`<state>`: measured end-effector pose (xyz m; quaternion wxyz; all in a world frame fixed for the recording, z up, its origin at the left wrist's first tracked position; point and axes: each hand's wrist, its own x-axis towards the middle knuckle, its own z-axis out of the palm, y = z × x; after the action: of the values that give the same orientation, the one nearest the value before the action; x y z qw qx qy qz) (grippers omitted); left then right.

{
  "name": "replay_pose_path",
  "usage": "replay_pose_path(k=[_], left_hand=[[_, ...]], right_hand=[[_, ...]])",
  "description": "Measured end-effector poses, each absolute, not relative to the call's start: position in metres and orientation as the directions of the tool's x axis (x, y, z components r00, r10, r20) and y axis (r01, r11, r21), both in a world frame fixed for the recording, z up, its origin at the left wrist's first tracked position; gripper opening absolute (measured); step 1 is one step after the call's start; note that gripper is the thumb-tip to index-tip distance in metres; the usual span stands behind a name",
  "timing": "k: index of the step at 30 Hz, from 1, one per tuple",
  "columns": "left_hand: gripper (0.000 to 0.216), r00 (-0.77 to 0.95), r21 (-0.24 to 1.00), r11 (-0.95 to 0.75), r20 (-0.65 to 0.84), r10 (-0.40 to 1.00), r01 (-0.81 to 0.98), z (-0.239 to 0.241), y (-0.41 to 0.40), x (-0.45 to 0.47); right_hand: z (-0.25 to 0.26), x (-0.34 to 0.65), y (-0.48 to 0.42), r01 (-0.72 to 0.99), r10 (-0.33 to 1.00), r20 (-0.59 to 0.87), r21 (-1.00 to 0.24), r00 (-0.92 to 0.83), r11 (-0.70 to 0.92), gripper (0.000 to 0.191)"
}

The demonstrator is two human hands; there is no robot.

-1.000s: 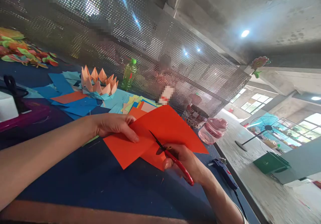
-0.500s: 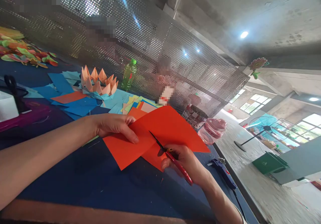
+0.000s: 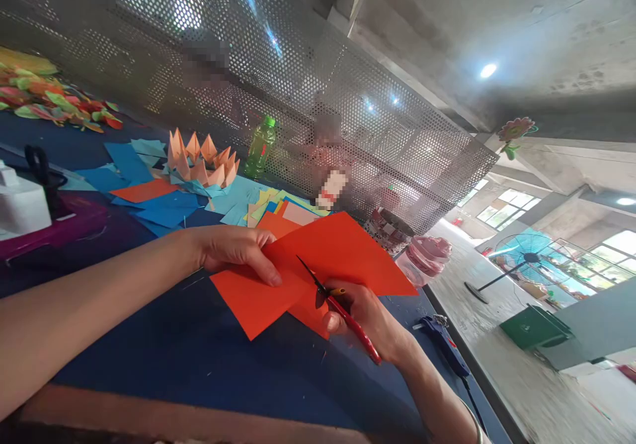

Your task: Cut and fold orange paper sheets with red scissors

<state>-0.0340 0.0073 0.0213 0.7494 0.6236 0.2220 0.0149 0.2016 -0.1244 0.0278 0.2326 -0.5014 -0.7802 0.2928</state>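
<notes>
Orange-red paper (image 3: 342, 245) is held above the dark blue table (image 3: 209, 364) and is partly cut across. My left hand (image 3: 243, 252) pinches the paper near its left part, thumb on top and the fingers hidden underneath. Red-handled scissors (image 3: 348, 321) are in my right hand (image 3: 365, 318), their dark blade lying over the paper along the cut and pointing up and left. The lower blade is mostly hidden by the paper. Behind the paper, several coloured sheets (image 3: 293, 209) lie in a pile.
A folded orange paper crown (image 3: 203, 166) stands behind, beside blue paper sheets (image 3: 163, 209) and a green bottle (image 3: 261, 147). At right are a pink-and-clear container (image 3: 424, 258) and a blue glue gun (image 3: 444, 344). A white bottle (image 3: 20, 202) stands left. A perforated metal screen (image 3: 298, 66) backs the table.
The view has shifted slightly, so table items appear a little further right. Both hands keep their hold on the paper and the scissors, with little other visible movement.
</notes>
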Motion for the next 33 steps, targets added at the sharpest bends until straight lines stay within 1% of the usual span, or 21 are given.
replay_pose_path(k=[4,7,11,13,15,18,25,30,33], left_hand=[[0.040,0.894,0.942,0.227,-0.312,0.321,0.248,0.022,0.006,-0.034],[0.037,0.880,0.942,0.189,-0.328,0.342,0.277,0.022,0.007,-0.034],[0.031,0.888,0.949,0.131,-0.314,0.336,0.286,0.021,0.007,-0.034],[0.025,0.894,0.953,0.127,-0.301,0.333,0.273,0.021,0.006,-0.034],[0.021,0.894,0.954,0.136,-0.300,0.333,0.269,0.021,0.004,-0.033],[0.022,0.895,0.953,0.150,-0.299,0.331,0.263,0.022,0.001,-0.033],[0.015,0.908,0.959,0.135,-0.281,0.311,0.250,0.025,0.001,-0.033],[0.018,0.898,0.952,0.176,-0.296,0.325,0.250,0.022,0.002,-0.032],[0.020,0.894,0.949,0.165,-0.310,0.325,0.269,0.020,0.002,-0.031]], right_hand=[[0.025,0.202,-0.121,0.631,0.912,0.086,-0.695,-0.401,0.343,0.064],[0.028,0.200,-0.121,0.647,0.900,0.110,-0.658,-0.422,0.384,0.066],[0.037,0.197,-0.122,0.682,0.891,0.061,-0.621,-0.450,0.387,0.066],[0.039,0.196,-0.122,0.699,0.893,0.043,-0.605,-0.448,0.380,0.064],[0.037,0.197,-0.122,0.705,0.896,0.064,-0.593,-0.439,0.388,0.062],[0.031,0.198,-0.120,0.698,0.896,0.101,-0.592,-0.431,0.403,0.060],[0.027,0.197,-0.120,0.698,0.901,0.098,-0.599,-0.423,0.393,0.058],[0.025,0.197,-0.120,0.714,0.923,0.092,-0.607,-0.374,0.350,0.050],[0.024,0.194,-0.121,0.722,0.934,0.093,-0.609,-0.344,0.327,0.043]])
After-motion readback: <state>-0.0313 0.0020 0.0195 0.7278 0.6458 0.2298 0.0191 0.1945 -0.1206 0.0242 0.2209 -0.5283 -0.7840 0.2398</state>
